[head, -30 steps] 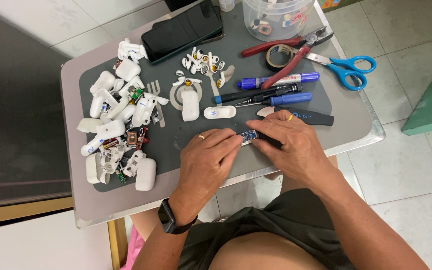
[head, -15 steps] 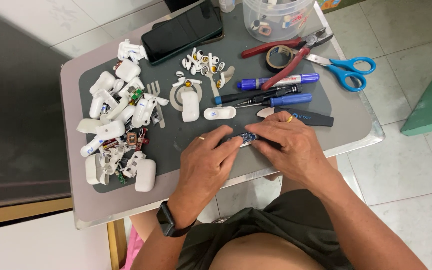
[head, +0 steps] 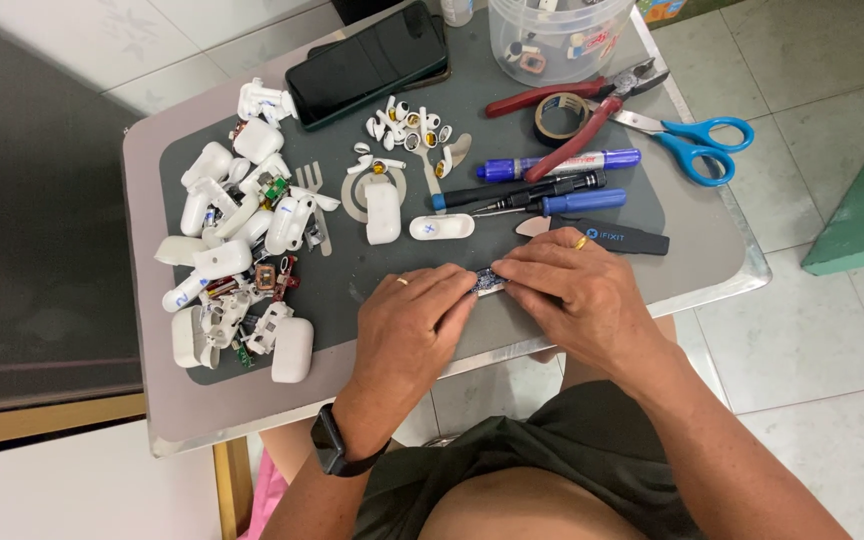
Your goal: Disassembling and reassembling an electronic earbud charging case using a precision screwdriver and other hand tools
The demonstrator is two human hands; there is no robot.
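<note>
Board [head: 487, 281], small and blue-dark, sits on the grey mat [head: 342, 290] at the near edge of the counter [head: 152, 400], pinched between both hands. Left hand [head: 414, 318] lies palm-down on the mat, fingers curled, fingertips clamped on the board's left end; ring on one finger, black watch [head: 330, 452] at the wrist. Right hand [head: 577, 293] comes in from the other side, fingertips pressing the board's right end, also ringed. Only a short strip of board shows between the two sets of fingertips; the rest is covered, so can't tell its full shape. Just beyond the right hand: black pry tool [head: 620, 240], touching or nearly touching the knuckles. Further out on the mat: white oval shell [head: 441, 227], blue-handled screwdriver [head: 552, 203], black driver [head: 517, 191], blue marker [head: 562, 163]. Red pliers [head: 577, 110] lie across a tape roll [head: 560, 117], blue scissors [head: 697, 140] just right of them. Clear tub [head: 557, 35] with small parts at the far edge, black phone [head: 367, 65] to its left. Near the phone, a scatter of white eartips [head: 407, 120]; below it a white earbud case [head: 383, 210] on a flat ring part. Left side of the mat: heap of white case shells [head: 237, 255] mixed with small circuit bits, well apart from both hands.
</note>
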